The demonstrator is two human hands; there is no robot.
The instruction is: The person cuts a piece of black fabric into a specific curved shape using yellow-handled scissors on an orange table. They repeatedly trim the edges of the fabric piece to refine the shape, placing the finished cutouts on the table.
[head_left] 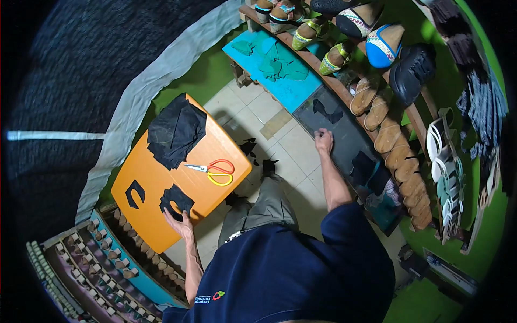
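Orange blazes across the table (215,145) left of centre, and look at the black on it: the stack (177,132) and two pieces below, the right-hand piece (177,196) and the left-hand one (134,194). The scissors (203,168) flash one red-orange handle, one yellow! Up top, green scraps (277,63) on a bright blue bench (299,91). Upper right, a vivid blue shoe (379,49), then tan soles (396,155). Bottom centre it's a navy shirt (280,274), grey trousers (274,207) above.

1. Wooden rack (332,81), the landmark.
2. Blue sandal (383,46) and black shoe (413,72), on the rack.
3. Lime-yellow sandals (334,60), along the rack's left side.
4. Tan soles (386,139), overlapping toward the rack's near end.
5. Blue tabletop (288,94), left of the rack, bearing green scraps (280,63).
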